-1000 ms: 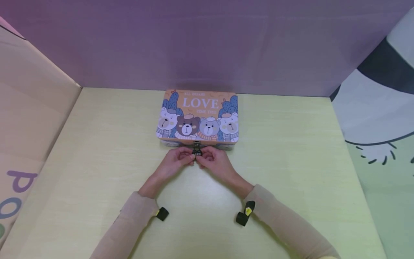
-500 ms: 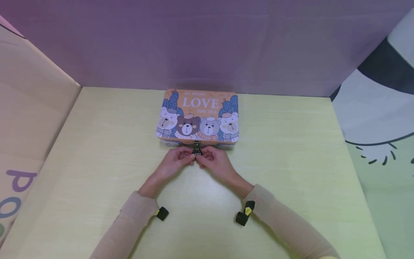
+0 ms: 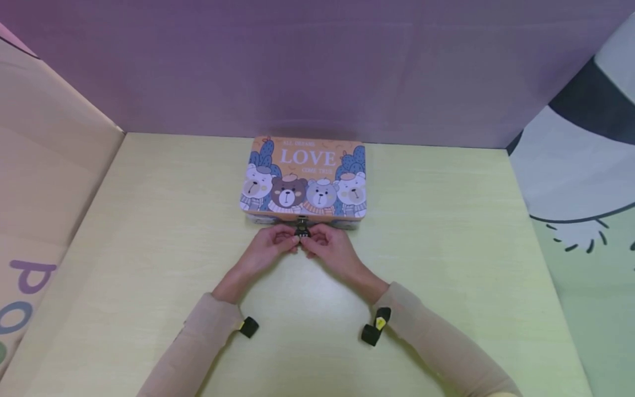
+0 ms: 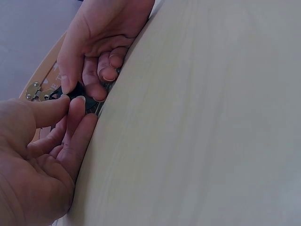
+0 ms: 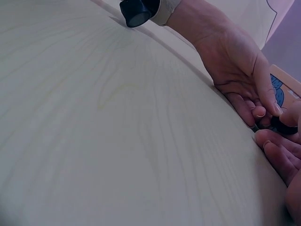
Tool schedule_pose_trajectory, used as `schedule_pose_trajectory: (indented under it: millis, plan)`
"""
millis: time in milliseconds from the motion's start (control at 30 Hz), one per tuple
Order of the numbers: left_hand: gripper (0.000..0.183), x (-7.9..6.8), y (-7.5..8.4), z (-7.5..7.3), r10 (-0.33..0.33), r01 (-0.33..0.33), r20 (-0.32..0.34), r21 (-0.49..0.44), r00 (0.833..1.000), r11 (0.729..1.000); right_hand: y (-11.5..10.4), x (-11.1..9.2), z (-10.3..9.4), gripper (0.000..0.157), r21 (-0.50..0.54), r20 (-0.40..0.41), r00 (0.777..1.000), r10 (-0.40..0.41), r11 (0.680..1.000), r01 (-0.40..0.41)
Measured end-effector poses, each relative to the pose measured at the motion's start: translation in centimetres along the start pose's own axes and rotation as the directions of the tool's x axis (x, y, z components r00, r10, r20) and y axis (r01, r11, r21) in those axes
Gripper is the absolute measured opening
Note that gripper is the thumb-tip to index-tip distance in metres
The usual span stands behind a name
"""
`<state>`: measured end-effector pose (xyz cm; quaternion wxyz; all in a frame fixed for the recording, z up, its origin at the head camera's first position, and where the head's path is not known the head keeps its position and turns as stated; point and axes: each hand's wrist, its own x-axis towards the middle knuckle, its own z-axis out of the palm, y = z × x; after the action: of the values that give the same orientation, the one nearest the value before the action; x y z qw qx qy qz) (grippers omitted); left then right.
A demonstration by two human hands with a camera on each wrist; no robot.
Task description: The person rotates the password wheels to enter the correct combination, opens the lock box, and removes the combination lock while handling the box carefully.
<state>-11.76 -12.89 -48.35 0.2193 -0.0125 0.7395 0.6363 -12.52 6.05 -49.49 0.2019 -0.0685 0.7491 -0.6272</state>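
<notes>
A tin box (image 3: 303, 176) with printed bears and the word LOVE stands with its lid down. At its front hangs a small black combination padlock (image 3: 302, 234), on the metal latch (image 4: 35, 92). My left hand (image 3: 265, 248) pinches the padlock's left side between thumb and fingers. On the other side, my right hand (image 3: 334, 251) pinches it the same way, the two thumbs almost meeting. A row of small digits shows on the padlock's face, too small to read. Fingers cover much of the padlock in both wrist views.
The box stands on a pale wooden table (image 3: 149, 220), close to a purple back wall (image 3: 317, 66). Printed panels rise at the left (image 3: 44, 165) and right. A black wrist camera (image 3: 249, 327) sits at the left cuff, another (image 3: 371, 334) at the right.
Both hands keep their places on the padlock, and the box stays put. Only the look of the digits on the padlock's face differs slightly.
</notes>
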Motion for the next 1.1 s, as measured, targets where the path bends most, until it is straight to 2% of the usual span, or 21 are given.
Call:
schedule_pose_trajectory:
  millis: [300, 800, 1100]
  plan:
    - [0.026, 0.06, 0.09, 0.06, -0.001, 0.001, 0.0, 0.004, 1.0, 1.0, -0.13, -0.12, -0.09, 0.018, -0.002, 0.008, 1.0, -0.02, 1.0, 0.02]
    - [0.025, 0.03, 0.29, 0.19, -0.037, 0.037, -0.028, -0.026, 0.999, 0.999, 0.02, -0.1, -0.3, 0.02, -0.011, 0.025, 0.999, -0.032, 0.999, 0.033]
    - [0.025, 0.14, 0.1, 0.22, -0.03, 0.03, -0.034, -0.004, 0.999, 1.0, 0.11, -0.13, -0.36, 0.022, -0.013, 0.026, 0.999, -0.046, 0.999, 0.046]
